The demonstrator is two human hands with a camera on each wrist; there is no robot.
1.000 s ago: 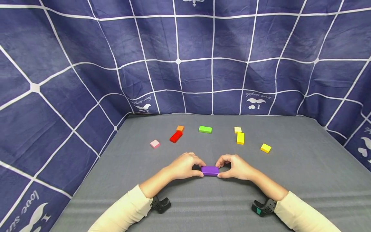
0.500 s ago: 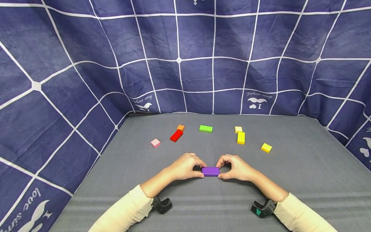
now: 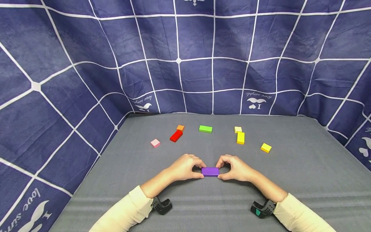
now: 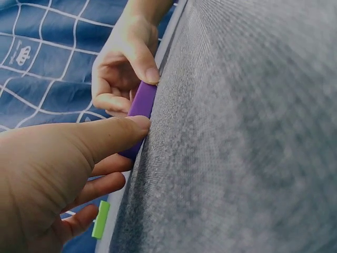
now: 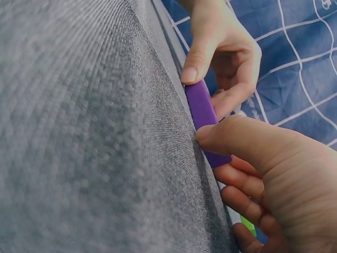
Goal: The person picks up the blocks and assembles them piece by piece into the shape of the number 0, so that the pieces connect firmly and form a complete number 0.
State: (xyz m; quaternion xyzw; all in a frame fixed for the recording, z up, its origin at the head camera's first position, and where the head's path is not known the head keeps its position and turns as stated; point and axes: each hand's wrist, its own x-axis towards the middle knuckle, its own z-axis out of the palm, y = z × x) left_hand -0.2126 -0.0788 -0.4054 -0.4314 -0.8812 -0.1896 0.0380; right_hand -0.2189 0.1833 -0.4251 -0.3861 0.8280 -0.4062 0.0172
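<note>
A purple rectangular block lies flat on the grey cloth surface, its long side running left to right. My left hand pinches its left end, thumb on the near side and fingers on the far side. At the right end, my right hand pinches it in the same way. Both wrist views show the purple block low against the cloth, thumbs at its two ends. The curled fingers behind it are partly hidden.
Beyond the hands lie a pink block, a red block touching an orange one, a green block, a cream block by a yellow one, and another yellow block. A blue gridded curtain stands behind.
</note>
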